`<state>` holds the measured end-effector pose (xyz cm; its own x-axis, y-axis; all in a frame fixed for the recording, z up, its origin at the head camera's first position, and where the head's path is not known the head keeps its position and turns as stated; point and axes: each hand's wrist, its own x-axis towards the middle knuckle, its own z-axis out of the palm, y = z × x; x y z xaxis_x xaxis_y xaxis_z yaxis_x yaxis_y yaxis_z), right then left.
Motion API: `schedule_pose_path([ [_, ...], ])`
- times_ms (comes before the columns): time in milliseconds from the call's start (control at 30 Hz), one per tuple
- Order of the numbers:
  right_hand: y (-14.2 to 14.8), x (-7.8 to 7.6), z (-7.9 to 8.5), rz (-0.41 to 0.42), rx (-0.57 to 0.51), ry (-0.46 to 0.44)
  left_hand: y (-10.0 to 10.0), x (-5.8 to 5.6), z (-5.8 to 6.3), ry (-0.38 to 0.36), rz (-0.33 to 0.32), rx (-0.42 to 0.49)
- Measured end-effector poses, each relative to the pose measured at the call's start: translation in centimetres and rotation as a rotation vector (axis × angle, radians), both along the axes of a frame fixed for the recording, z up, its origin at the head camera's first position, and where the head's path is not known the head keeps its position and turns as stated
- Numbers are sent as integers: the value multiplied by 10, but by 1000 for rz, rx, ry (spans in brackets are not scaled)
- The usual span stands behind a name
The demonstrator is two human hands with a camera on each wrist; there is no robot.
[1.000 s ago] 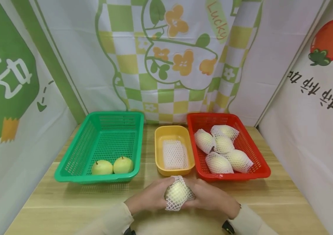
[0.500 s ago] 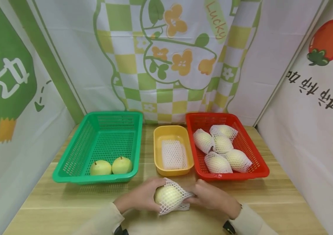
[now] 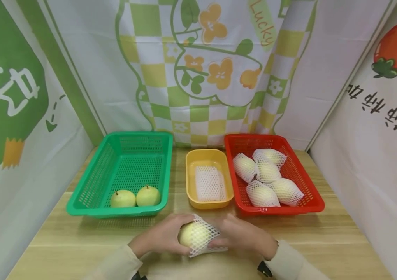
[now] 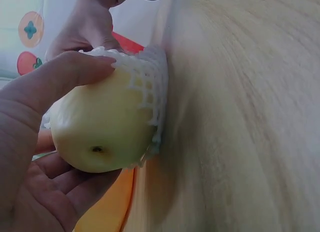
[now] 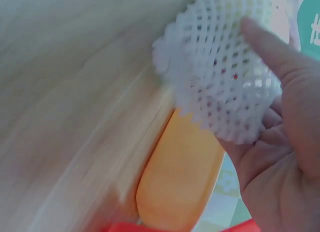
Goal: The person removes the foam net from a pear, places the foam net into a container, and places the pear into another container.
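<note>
Low in front of me, my left hand (image 3: 165, 236) grips a pale yellow pear (image 3: 186, 235), thumb on one side and fingers curled under the other. A white foam net sleeve (image 3: 202, 238) covers the pear's right part. The left wrist view shows the bare end of the pear (image 4: 95, 127) with its small dark hollow facing that camera. My right hand (image 3: 242, 235) holds the loose end of the sleeve. In the right wrist view its thumb presses on the mesh of the sleeve (image 5: 215, 66), while its other fingers are partly hidden behind.
Two bare pears (image 3: 135, 197) lie in a green basket (image 3: 116, 213) at left. A yellow tub (image 3: 190, 203) in the middle holds more flat foam sleeves (image 3: 208, 183). At right, a red basket (image 3: 310, 204) contains several pears in sleeves (image 3: 262, 194). Curtains surround the wooden table (image 3: 62, 249).
The pear in its sleeve has moved left and turned, baring its left part. The right hand drew away to the sleeve's far end, then came back closer to the pear.
</note>
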<state>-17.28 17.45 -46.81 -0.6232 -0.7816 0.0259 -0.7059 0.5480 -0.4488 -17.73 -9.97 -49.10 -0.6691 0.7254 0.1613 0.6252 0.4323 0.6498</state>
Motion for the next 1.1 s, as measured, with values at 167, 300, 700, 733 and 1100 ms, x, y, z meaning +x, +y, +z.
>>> schedule_pose_path([
  [167, 2, 4, 1, 6, 27, -8, -8, 2, -2, 17, 22, 10],
  [300, 11, 6, 6, 9, -2, -38, -17, 4, -4, 8, 46, 18],
  [700, 41, 7, 63, -189, -127, -82, -39, 9, -8, 27, 122, -9],
  [733, 42, 6, 67, -221, -154, -75, -40, 9, -8, 26, 120, -7],
  [1100, -7, -34, 63, -667, -481, 86, -37, 12, -8, 31, 116, -10],
])
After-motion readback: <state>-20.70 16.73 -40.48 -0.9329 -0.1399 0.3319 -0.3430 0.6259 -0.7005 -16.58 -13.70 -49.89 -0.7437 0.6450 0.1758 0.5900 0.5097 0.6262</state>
